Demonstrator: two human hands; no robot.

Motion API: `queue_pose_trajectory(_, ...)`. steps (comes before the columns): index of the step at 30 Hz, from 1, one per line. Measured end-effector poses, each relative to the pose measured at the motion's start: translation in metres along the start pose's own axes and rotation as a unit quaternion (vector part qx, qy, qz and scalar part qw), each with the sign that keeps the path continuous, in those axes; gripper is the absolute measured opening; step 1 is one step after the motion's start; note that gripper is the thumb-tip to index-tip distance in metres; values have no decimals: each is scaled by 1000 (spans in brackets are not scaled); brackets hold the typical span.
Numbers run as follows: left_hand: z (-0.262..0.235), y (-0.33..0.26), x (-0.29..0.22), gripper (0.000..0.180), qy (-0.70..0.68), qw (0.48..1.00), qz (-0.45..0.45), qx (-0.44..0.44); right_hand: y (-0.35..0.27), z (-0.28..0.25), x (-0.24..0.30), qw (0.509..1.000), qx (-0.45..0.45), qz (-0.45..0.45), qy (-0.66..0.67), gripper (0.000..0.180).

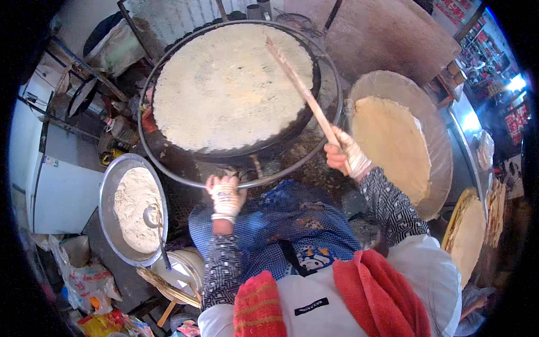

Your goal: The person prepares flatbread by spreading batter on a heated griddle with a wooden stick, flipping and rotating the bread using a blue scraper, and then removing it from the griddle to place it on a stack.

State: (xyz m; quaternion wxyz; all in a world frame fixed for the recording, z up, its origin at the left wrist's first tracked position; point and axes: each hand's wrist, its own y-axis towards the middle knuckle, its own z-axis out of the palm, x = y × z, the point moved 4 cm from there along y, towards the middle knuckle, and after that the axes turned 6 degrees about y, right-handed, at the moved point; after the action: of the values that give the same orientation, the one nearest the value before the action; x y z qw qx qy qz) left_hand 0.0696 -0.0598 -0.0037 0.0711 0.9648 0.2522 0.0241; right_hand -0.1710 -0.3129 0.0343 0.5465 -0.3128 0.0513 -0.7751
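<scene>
A large round pancake (230,90) covers the dark griddle (264,151) in front of me. A metal ring (147,135) runs around the griddle. My left hand (225,196), wrapped in pale bandage, is closed on the ring's near edge. My right hand (348,154), also wrapped, grips a long flat wooden stick (303,92). The stick slants up and left over the pancake, and its far tip is near the pancake's far right part. I cannot tell whether that tip touches the pancake.
At left, a metal basin (105,205) holds pale batter and a ladle (152,216). A whisk broom (165,287) lies by a white bucket (193,264). Finished pancakes (390,143) lie on a round plastic-covered tray (441,140) at right. More flatbreads (467,236) stand beyond my right arm.
</scene>
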Motion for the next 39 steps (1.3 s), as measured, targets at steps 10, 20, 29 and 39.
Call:
queue_pose_trajectory(10,-55,-22,41,67,71,996,2,-56,52,0,80,987,-27,-17,-155,34)
queue_pose_trajectory(20,-8,-3,-14,30,40,997,21,65,121,-13,105,392,-105,-172,-897,54)
queue_pose_trajectory(29,-7,5,-4,31,94,987,-31,128,115,-1,63,709,-203,-163,-655,40)
queue_pose_trajectory(39,-2,12,51,13,99,991,-57,66,67,-1,21,371,-133,-231,-890,45)
